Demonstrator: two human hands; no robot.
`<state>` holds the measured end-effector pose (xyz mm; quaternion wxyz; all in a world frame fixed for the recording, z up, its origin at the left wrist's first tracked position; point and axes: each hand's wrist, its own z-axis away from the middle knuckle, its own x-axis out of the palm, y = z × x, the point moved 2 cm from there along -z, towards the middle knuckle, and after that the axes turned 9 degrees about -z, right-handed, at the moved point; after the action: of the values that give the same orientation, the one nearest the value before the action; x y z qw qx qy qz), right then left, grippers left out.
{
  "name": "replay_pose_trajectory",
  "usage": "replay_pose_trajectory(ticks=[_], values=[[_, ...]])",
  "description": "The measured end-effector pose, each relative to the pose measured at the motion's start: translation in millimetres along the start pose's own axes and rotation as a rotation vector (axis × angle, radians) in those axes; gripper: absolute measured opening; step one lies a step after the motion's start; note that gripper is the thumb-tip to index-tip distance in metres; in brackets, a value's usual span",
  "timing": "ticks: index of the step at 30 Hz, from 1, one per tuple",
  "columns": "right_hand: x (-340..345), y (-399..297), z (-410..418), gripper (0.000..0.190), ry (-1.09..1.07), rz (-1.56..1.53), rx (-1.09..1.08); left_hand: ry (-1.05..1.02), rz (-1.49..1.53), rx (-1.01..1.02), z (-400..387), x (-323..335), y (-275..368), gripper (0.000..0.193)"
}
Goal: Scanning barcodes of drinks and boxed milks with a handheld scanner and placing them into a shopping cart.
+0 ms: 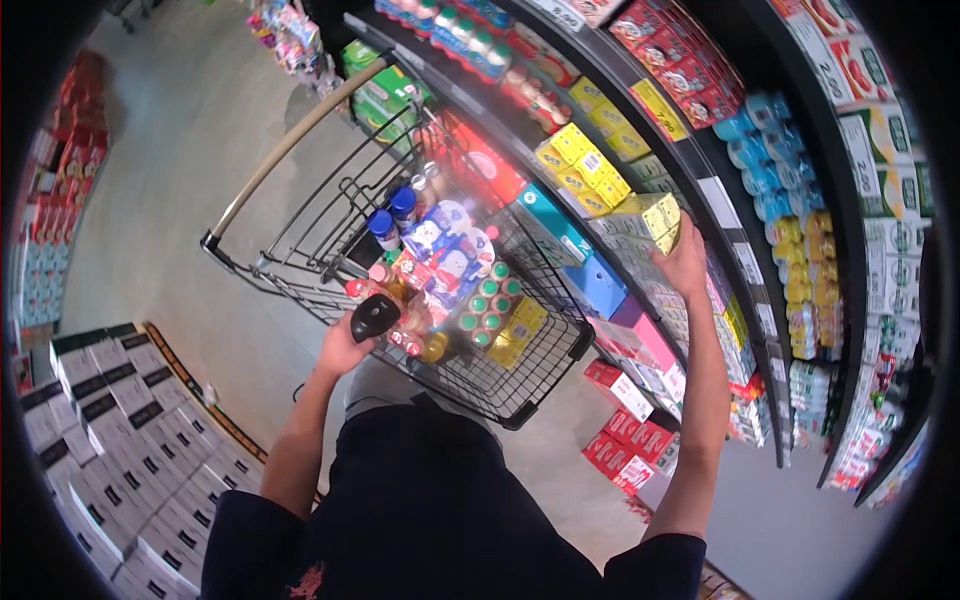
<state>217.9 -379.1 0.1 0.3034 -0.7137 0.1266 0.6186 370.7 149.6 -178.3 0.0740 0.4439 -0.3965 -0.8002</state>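
My left hand (345,343) holds a black handheld barcode scanner (375,317) above the near side of a wire shopping cart (555,352). My right hand (684,259) reaches to the shelf, its fingers around the end of a pale yellow-green pack of drink cartons (645,214). Beside that pack stand bright yellow drink cartons (589,169). Inside the cart lie green-capped bottles (487,304), a yellow carton pack (519,330), blue-and-white packages (454,259) and two blue-lidded containers (394,216). Several more bottles (405,337) sit partly behind the scanner.
Shelves of packaged drinks (772,157) run along the right, with price labels on their edges. Large boxes (600,285) stand beneath. Red packs (634,442) rest on the floor beyond the cart. White cartons (135,435) are stacked at lower left, red goods (71,172) at far left.
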Motion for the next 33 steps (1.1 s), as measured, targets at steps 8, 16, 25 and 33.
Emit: replay_pose_trajectory(ticks=[8,16,25,33], values=[[19.5,56.4,-37.4,0.072,-0.209,-0.102,0.133,-0.016,0.030,-0.007,-0.7,2.6,-2.7,0.042],[37.0,110.2,-53.8,0.080,-0.429,-0.483,0.184,-0.041,0.019,-0.007,-3.0,0.5,-0.4,0.045],[38.8,122.1,-66.9,0.073,-0.333,-0.481,0.115,-0.040,0.022,-0.047,-2.8,2.4,2.2,0.043],[42.1,124.0,-63.5,0.086,-0.395,-0.508,0.163,-0.025,-0.012,-0.021,-2.6,7.4,-3.4,0.042]])
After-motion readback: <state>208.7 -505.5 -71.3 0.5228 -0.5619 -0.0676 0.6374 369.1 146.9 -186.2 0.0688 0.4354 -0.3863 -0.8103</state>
